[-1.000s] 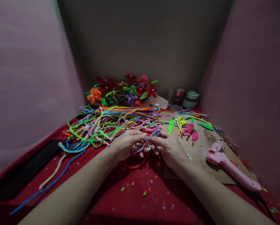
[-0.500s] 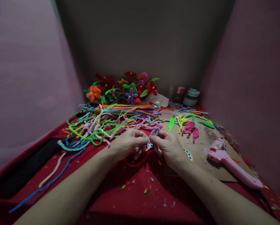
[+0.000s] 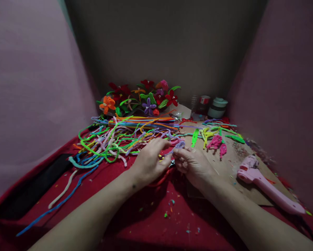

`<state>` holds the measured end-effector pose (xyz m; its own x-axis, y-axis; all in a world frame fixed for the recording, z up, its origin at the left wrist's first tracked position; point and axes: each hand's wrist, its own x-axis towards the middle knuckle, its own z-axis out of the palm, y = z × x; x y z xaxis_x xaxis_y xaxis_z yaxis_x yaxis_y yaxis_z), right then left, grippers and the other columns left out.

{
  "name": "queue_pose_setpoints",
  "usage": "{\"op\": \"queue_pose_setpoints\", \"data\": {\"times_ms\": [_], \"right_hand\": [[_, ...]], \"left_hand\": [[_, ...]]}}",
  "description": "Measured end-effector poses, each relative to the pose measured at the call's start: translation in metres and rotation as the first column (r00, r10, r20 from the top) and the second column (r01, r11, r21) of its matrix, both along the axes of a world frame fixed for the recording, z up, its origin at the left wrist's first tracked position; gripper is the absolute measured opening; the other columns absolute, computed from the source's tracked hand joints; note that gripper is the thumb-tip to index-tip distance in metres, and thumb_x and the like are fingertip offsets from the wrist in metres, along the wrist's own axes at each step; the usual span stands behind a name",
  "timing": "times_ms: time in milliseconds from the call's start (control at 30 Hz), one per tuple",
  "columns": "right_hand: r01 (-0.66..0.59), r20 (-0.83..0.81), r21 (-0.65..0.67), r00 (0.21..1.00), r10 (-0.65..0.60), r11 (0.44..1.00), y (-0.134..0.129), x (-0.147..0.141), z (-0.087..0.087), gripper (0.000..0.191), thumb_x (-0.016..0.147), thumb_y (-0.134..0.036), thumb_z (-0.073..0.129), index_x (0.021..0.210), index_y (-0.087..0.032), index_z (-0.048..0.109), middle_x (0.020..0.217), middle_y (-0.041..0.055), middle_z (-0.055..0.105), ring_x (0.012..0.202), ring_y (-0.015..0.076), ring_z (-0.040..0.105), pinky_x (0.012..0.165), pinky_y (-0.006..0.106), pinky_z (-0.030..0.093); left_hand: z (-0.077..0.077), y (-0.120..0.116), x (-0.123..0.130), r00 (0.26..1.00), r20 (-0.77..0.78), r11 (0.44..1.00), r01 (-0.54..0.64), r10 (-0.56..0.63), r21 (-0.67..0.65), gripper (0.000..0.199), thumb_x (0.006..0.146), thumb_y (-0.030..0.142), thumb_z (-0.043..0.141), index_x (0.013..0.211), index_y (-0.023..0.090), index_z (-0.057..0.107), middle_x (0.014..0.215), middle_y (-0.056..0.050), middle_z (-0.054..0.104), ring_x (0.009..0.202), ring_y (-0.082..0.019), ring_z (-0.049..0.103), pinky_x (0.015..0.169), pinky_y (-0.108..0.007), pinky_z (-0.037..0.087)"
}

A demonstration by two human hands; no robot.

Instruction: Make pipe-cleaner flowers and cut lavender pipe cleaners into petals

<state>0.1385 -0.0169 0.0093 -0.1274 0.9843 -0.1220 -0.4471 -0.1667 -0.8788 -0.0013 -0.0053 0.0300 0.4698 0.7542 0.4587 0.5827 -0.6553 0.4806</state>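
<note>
A small looped piece of purple pipe cleaner (image 3: 180,144) is pinched between the thumb and fingers of my right hand (image 3: 191,162). My left hand (image 3: 152,160) is beside it, thumb and forefinger curved apart near the purple strand that trails from the piece; whether they touch the strand is hard to tell. Red-handled scissors (image 3: 160,180) lie below, partly hidden by my hands, with the metal pivot showing between them.
Loose colored pipe cleaners (image 3: 114,139) spread to the left. Behind them stand fuzzy flowers (image 3: 148,106). At the right, a pink glue gun (image 3: 271,188) rests on a brown board (image 3: 226,174) near pink and green pieces. A lidded jar (image 3: 217,108) stands at the back.
My left hand's fingers have opened wider, with its back turned more upward. The purple piece has tilted to the right in my right hand. The whole view has shifted slightly.
</note>
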Motion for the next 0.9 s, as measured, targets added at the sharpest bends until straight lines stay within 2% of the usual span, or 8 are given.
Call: {"op": "queue_pose_setpoints", "data": {"times_ms": [67, 133, 233, 333, 567, 700, 833, 900], "right_hand": [[-0.008, 0.054, 0.042, 0.999, 0.006, 0.999, 0.0, 0.001, 0.0, 0.018, 0.062, -0.025, 0.064, 0.06, -0.014, 0.05, 0.042, -0.0084, 0.037, 0.035, 0.002, 0.025, 0.035, 0.019, 0.013], [-0.008, 0.103, 0.077, 0.995, 0.0, 0.997, 0.0, 0.002, -0.001, 0.019, 0.064, -0.028, 0.064, 0.062, -0.014, 0.051, 0.043, -0.0073, 0.039, 0.035, 0.0023, 0.026, 0.036, 0.02, 0.014], [-0.002, 0.16, 0.101, 0.987, -0.014, 0.995, 0.0, 0.001, -0.003, 0.019, 0.066, -0.029, 0.062, 0.062, -0.014, 0.051, 0.043, -0.0069, 0.039, 0.037, 0.003, 0.026, 0.037, 0.021, 0.014], [0.006, 0.196, 0.119, 0.98, -0.029, 0.993, 0.0, 0.002, -0.004, 0.018, 0.067, -0.029, 0.061, 0.061, -0.015, 0.051, 0.043, -0.0073, 0.038, 0.037, 0.0034, 0.025, 0.038, 0.021, 0.015], [-0.042, 0.263, 0.208, 0.965, -0.014, 0.977, -0.003, 0.005, 0.001, 0.018, 0.069, -0.032, 0.061, 0.067, -0.015, 0.056, 0.048, -0.0051, 0.044, 0.041, 0.0051, 0.031, 0.04, 0.021, 0.02], [-0.008, 0.288, 0.253, 0.955, -0.067, 0.967, -0.003, 0.005, 0.002, 0.021, 0.068, -0.032, 0.063, 0.06, -0.014, 0.056, 0.048, -0.0047, 0.043, 0.043, 0.0054, 0.031, 0.041, 0.021, 0.021], [0.096, 0.143, 0.184, 0.982, -0.123, 0.978, -0.001, 0.003, -0.006, 0.021, 0.064, -0.031, 0.066, 0.06, -0.015, 0.053, 0.048, -0.0063, 0.04, 0.042, 0.0043, 0.028, 0.04, 0.02, 0.02], [0.137, 0.087, 0.127, 0.985, -0.148, 0.982, 0.0, 0.002, -0.01, 0.022, 0.062, -0.03, 0.068, 0.061, -0.015, 0.052, 0.046, -0.0075, 0.038, 0.039, 0.0034, 0.025, 0.039, 0.02, 0.017]], "left_hand": [[0.007, 0.004, -0.004, 0.98, 0.199, 0.927, 0.081, -0.007, -0.366, 0.026, 0.082, 0.028, 0.043, 0.098, 0.015, 0.058, 0.093, -0.006, 0.063, 0.084, -0.016, 0.056, 0.076, -0.03, 0.044], [0.011, 0.007, -0.008, 0.954, 0.298, 0.776, 0.2, -0.015, -0.598, 0.028, 0.083, 0.033, 0.042, 0.09, 0.013, 0.061, 0.085, -0.005, 0.064, 0.075, -0.015, 0.057, 0.072, -0.028, 0.045], [0.007, 0.011, -0.014, 0.924, 0.38, 0.574, 0.329, -0.033, -0.75, 0.03, 0.081, 0.037, 0.047, 0.077, 0.012, 0.061, 0.071, -0.005, 0.062, 0.06, -0.011, 0.055, 0.062, -0.026, 0.044], [-0.001, 0.013, -0.016, 0.907, 0.418, 0.522, 0.337, 0.042, -0.784, 0.026, 0.076, 0.037, 0.055, 0.074, 0.012, 0.06, 0.064, -0.002, 0.059, 0.051, -0.008, 0.05, 0.053, -0.021, 0.04], [0.005, 0.008, -0.013, 0.902, 0.424, 0.535, 0.316, 0.088, -0.784, 0.026, 0.073, 0.038, 0.056, 0.064, 0.014, 0.051, 0.055, 0.004, 0.048, 0.041, -0.005, 0.041, 0.039, -0.018, 0.032], [0.007, 0.002, -0.009, 0.955, 0.296, 0.649, 0.209, 0.025, -0.731, 0.029, 0.078, 0.04, 0.048, 0.066, 0.014, 0.051, 0.053, 0.003, 0.047, 0.04, -0.006, 0.04, 0.039, -0.018, 0.031], [-0.009, -0.005, 0.001, 1.0, 0.002, 0.977, 0.024, -0.024, -0.213, 0.024, 0.083, 0.029, 0.04, 0.071, 0.016, 0.056, 0.057, 0.0, 0.052, 0.052, -0.01, 0.046, 0.052, -0.022, 0.036], [-0.019, -0.009, 0.006, 0.987, -0.159, 0.998, 0.023, -0.014, 0.059, 0.025, 0.084, 0.025, 0.038, 0.073, 0.016, 0.058, 0.063, -0.004, 0.057, 0.059, -0.013, 0.05, 0.058, -0.025, 0.037]]}}
